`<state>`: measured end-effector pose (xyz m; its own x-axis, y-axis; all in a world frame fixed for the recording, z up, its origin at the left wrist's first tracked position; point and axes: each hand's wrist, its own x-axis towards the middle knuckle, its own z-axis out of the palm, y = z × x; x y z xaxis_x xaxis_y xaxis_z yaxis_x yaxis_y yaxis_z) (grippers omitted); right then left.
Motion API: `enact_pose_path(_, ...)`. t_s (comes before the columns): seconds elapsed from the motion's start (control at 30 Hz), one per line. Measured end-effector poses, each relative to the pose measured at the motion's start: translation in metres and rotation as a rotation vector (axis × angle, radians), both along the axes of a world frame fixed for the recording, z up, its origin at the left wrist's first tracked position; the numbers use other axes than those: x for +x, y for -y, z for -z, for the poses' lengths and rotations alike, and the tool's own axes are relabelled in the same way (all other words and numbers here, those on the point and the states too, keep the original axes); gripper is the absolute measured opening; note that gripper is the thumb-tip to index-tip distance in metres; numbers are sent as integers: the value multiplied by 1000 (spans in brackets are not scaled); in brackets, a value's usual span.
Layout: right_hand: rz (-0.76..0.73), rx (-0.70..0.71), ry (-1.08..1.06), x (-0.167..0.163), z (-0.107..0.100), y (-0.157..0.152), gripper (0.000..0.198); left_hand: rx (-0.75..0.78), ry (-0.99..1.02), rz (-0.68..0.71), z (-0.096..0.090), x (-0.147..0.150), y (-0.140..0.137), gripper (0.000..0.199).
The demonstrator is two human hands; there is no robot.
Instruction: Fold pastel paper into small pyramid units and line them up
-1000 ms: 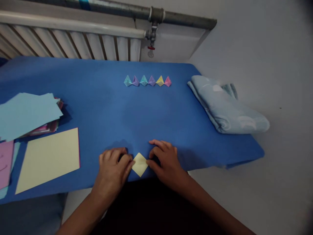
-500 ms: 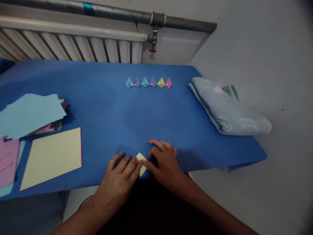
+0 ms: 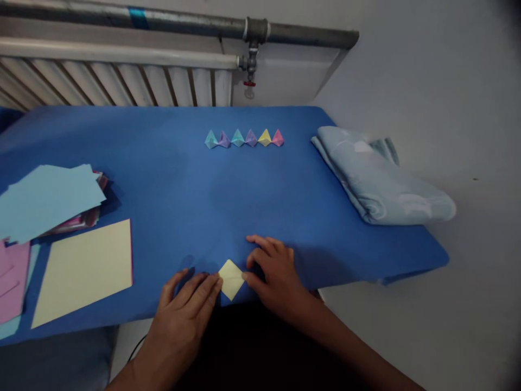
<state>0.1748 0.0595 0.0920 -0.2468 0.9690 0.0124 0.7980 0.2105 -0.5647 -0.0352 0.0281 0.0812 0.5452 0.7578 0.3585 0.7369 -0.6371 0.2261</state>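
A small pale yellow folded paper square (image 3: 232,280) lies turned like a diamond near the front edge of the blue-covered surface, with a crease running across its middle. My left hand (image 3: 185,309) rests flat to its left, fingers stretched out, their tips touching the left corner. At the right corner is the thumb tip of my right hand (image 3: 274,277); its other fingers are bent and spread apart above the cloth. Farther back stands a row of several small folded paper pieces (image 3: 244,138) in teal, purple, yellow and pink.
To the left lie a large yellow paper sheet (image 3: 85,271), a stack of light blue paper (image 3: 49,201) and pink sheets (image 3: 14,288). A folded light blue blanket (image 3: 386,179) sits at the right edge. Behind are a radiator (image 3: 142,81) and a metal pipe (image 3: 191,24).
My left hand has slid left off the middle of the yellow square, uncovering it down to its left corner. The right hand stays close to the right corner. The view has shifted slightly.
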Motion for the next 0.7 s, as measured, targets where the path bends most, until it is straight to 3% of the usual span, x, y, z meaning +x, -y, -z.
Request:
enact_pose_path(0.03,2,11,-6,0,1,0,8,11,12,4,-6,5,-6,31)
enact_pose_path(0.27,26,80,-42,0,7,1,15,-322,-321,225,-42,40,-68,23)
enact_pose_path(0.43,76,131,-219,10,5,3,12,-553,-437,168,-51,47,-82,25)
enact_pose_path(0.6,125,126,-430,20,-3,5,8,-821,-232,106,-53,26,-84,8)
enact_pose_path(0.67,156,21,-528,18,-7,6,9,-1034,146,-41,-51,17,-80,3)
enact_pose_path(0.7,167,-66,-589,16,-9,6,12,-1129,384,-136,-49,15,-76,10)
